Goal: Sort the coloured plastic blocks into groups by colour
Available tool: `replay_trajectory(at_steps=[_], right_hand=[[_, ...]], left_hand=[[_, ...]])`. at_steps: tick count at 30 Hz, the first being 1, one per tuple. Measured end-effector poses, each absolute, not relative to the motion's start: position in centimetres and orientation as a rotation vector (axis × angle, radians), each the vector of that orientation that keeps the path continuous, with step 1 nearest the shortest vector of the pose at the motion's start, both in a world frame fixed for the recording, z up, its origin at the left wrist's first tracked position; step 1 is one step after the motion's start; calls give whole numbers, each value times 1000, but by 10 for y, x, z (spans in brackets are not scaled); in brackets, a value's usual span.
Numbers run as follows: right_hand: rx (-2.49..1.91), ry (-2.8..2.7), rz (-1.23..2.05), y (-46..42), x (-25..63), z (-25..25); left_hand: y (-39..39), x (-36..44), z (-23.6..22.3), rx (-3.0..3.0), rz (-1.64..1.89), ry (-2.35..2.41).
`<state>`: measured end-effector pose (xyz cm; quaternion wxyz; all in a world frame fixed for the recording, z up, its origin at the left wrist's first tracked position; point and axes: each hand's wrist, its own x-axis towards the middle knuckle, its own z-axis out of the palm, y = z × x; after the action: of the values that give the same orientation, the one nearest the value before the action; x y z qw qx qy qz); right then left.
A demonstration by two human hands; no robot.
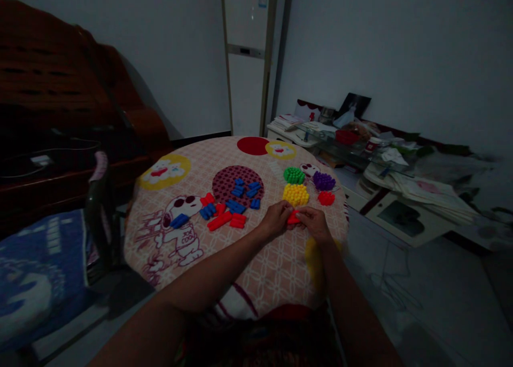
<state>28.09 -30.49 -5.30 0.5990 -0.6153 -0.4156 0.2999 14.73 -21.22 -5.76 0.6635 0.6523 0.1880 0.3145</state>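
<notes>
My left hand [276, 217] and my right hand [316, 224] meet over the right part of the round table. Both are closed on one red plastic block [293, 216], their fingers covering its ends. Just beyond them sits a heap of yellow beads or small knobbed pieces [295, 194]. Behind it are a green heap [294, 175], a purple heap [324, 180] and a smaller red heap [326, 197]. Left of my hands lie several loose blue blocks [235, 205] and red blocks [220, 221]. The exact kind of the pieces is too small to tell.
A patterned cloth [256, 271] covers the round table [192, 148]. A chair with a blue cover [44, 271] stands at the left, before a wooden bench [60, 84]. Papers and bags crowd a low cabinet [401, 209] at the right. A tall white appliance [246, 89] stands behind.
</notes>
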Motion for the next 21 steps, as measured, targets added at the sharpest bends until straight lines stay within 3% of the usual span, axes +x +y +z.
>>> replay_trajectory(at_steps=[9, 14, 21], right_hand=[[-1448, -730, 583, -322, 303, -41], [-1784, -486, 296, -345, 358, -26], [-2340, -638, 53, -332, 399, -10]], left_hand=[[-214, 141, -49, 1427, 614, 419], [-213, 140, -53, 1440, 601, 434], [-214, 142, -59, 1516, 613, 418]])
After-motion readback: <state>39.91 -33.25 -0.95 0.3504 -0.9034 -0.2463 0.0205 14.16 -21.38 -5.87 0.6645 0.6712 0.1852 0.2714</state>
